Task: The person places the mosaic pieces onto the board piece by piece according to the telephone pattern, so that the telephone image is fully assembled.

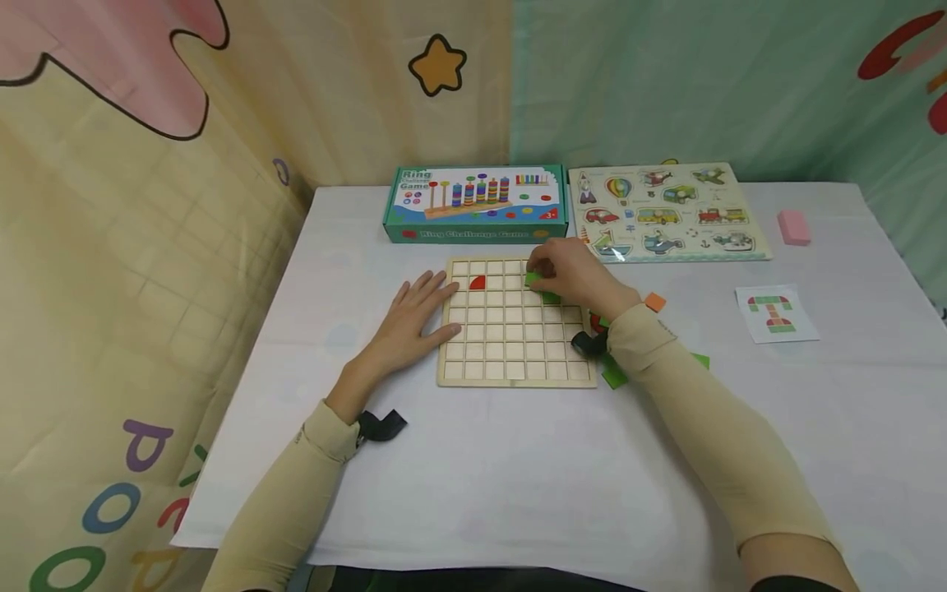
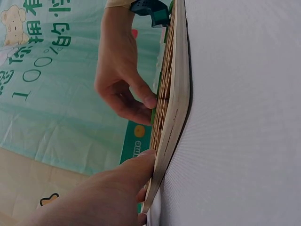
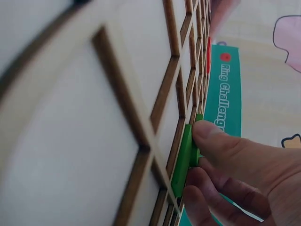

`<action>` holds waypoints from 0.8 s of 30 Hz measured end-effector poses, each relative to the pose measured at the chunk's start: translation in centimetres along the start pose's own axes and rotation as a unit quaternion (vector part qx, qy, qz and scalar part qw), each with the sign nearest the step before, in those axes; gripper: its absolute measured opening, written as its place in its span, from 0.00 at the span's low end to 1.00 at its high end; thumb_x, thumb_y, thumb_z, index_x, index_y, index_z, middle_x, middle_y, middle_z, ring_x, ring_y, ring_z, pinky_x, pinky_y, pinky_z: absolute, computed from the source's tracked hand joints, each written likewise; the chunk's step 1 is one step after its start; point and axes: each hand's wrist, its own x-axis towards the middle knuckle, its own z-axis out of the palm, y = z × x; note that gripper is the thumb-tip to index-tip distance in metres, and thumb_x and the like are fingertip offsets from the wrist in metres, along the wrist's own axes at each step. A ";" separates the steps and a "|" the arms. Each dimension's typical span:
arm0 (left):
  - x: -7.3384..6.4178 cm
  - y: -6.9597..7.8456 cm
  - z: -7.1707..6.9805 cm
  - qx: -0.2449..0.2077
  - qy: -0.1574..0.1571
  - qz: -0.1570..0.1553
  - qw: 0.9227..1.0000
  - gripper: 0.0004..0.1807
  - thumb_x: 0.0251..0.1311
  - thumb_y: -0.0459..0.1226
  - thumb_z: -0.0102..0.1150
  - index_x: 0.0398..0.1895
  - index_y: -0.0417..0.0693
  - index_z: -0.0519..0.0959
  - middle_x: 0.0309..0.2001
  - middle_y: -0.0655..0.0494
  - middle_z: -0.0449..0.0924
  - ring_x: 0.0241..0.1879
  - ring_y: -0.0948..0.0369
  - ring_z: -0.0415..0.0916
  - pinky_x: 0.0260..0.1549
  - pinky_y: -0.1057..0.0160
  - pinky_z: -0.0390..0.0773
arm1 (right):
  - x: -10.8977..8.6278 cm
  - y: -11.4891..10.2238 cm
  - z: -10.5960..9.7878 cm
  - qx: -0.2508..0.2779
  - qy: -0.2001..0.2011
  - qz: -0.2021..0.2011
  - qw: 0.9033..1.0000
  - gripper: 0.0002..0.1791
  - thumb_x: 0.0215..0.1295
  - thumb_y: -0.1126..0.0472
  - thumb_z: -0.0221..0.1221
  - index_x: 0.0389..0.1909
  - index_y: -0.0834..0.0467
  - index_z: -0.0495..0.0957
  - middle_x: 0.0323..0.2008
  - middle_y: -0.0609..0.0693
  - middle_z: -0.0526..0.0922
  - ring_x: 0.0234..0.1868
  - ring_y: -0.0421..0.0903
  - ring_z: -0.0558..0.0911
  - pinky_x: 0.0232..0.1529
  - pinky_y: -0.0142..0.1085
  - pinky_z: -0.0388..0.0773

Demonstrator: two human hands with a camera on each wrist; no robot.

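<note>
Now, a green block [image 1: 531, 279] is pinched between thumb and fingers of the right hand [image 1: 573, 271], at the far right part of the wooden board [image 1: 510, 333]. The board's left edge is touched by the left hand [image 1: 405, 326], its fingers spread apart and nearly straight.

A table [image 1: 473, 477] under a white cloth [image 1: 414, 518] carries a grid board [image 1: 514, 333]. Behind the board lies a box [image 1: 476, 205], a puzzle [image 1: 669, 212] just right of it, and farther right a pink block [image 1: 795, 228]. A card [image 1: 777, 314] lies nearer the front edge than the block. Between board and card lie an orange piece [image 1: 654, 302], green pieces [image 1: 612, 374] and a red piece [image 1: 595, 321], partly hidden.
</note>
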 end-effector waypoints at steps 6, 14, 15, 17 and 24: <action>0.0 -0.1 -0.1 0.002 0.003 0.000 1.000 0.40 0.73 0.54 0.60 0.83 0.53 0.62 0.86 0.50 0.49 0.86 0.50 0.39 0.84 0.45 0.32 | 0.2 -1.1 0.1 -0.003 -0.007 0.003 1.000 0.14 0.65 0.65 0.73 0.50 0.63 0.88 0.42 0.57 0.88 0.43 0.53 0.83 0.49 0.46 0.83; 0.0 -0.2 0.1 0.002 0.003 -0.003 1.000 0.40 0.73 0.55 0.60 0.83 0.54 0.62 0.86 0.51 0.49 0.86 0.50 0.38 0.84 0.45 0.32 | -1.3 -0.9 -0.4 0.019 -0.012 -0.002 1.000 0.19 0.65 0.66 0.72 0.56 0.63 0.86 0.49 0.58 0.89 0.48 0.54 0.84 0.53 0.49 0.83; 0.0 -0.2 0.1 0.002 0.004 -0.002 1.000 0.40 0.73 0.55 0.60 0.83 0.54 0.62 0.86 0.51 0.49 0.86 0.50 0.38 0.84 0.45 0.32 | -1.7 -0.7 -0.7 0.025 -0.009 -0.003 1.000 0.19 0.66 0.66 0.71 0.57 0.63 0.86 0.50 0.58 0.88 0.49 0.54 0.84 0.53 0.49 0.83; 0.0 -0.2 0.1 0.003 0.006 0.001 1.000 0.40 0.73 0.55 0.60 0.83 0.53 0.62 0.86 0.51 0.49 0.86 0.50 0.38 0.84 0.44 0.32 | -2.7 -0.1 -1.3 0.033 -0.001 -0.004 0.999 0.17 0.67 0.67 0.69 0.56 0.64 0.85 0.50 0.59 0.88 0.50 0.55 0.85 0.54 0.51 0.84; 0.0 -0.2 0.1 -0.003 0.003 0.004 1.000 0.40 0.73 0.54 0.60 0.83 0.53 0.62 0.86 0.50 0.50 0.86 0.50 0.38 0.84 0.44 0.32 | -6.1 3.0 -3.3 0.024 0.009 0.039 0.999 0.15 0.66 0.64 0.71 0.52 0.62 0.87 0.44 0.57 0.89 0.46 0.53 0.85 0.52 0.52 0.84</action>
